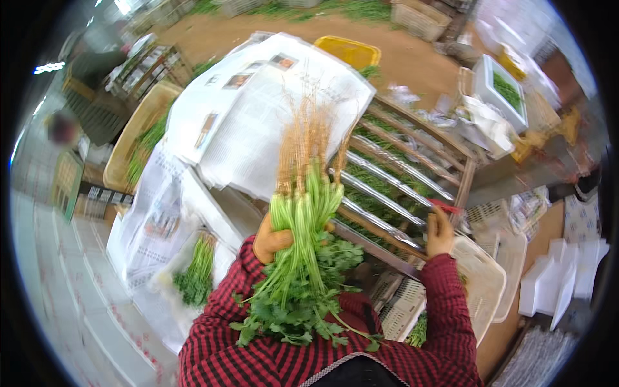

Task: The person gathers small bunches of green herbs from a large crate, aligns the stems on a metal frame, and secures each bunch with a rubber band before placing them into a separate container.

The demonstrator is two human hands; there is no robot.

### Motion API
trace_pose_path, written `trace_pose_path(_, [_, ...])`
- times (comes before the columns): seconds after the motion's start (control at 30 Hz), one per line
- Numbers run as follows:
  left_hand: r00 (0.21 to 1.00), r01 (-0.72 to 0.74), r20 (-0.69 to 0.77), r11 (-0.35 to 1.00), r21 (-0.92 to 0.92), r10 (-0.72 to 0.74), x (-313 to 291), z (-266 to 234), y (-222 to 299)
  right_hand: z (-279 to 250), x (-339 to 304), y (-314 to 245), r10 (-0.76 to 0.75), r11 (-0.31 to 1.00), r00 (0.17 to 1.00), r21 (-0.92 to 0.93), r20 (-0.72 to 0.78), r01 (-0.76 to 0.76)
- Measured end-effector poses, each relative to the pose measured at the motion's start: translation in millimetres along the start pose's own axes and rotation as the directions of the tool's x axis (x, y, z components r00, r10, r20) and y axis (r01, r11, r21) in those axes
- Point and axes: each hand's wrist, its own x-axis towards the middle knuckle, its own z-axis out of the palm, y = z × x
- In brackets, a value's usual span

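"Bunch (306, 219): location?"

"In front of the person's chest. Left hand (274, 240) grips it, fingers wrapped round the stems (303, 222)."

"Long axis?"

"Runs fore-and-aft, near vertical in the head view, far end leaning slightly right. Roots (306, 148) point away from the person, over the paper (251, 142); leaves (296, 309) point back toward the chest, spread wider than the stems."

"Right hand (440, 232)?"

"At the right end of the rack (465, 187), fingers bent, just beside a red item (445, 208). Cannot tell whether it grips anything."

"Nearby?"

"Greens (403, 186) seen between the rack's bars. Left side: smaller bunch (193, 277), lying down, stems away from the person, leaves nearer."
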Motion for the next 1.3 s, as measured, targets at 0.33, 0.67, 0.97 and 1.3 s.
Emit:
trace_pose_path(0.33, [0.632, 0.458, -0.635, 0.448, 0.768, 0.444, -289, -125, 111, -5, 5, 36, 0.056, 0.991, 0.984, -0.132, 0.172, -0.033])
trace_pose_path(0.67, [0.682, 0.73, -0.715, -0.101, 0.676, 0.154, -300, -293, -64, -15, 13, 55, -0.123, 0.875, 0.967, -0.436, 0.223, 0.211])
trace_pose_path(0.97, [0.562, 0.732, -0.821, -0.401, 0.55, -0.1, -229, -296, -67, -18, 0, 27, 0.056, 0.926, 0.984, -0.377, 0.17, 0.012])
trace_pose_path(1.3, [0.675, 0.681, -0.737, -0.356, 0.64, -0.032, -232, -359, -95, -8, 2, -25, 0.021, 0.989, 0.996, -0.146, 0.083, -0.008])
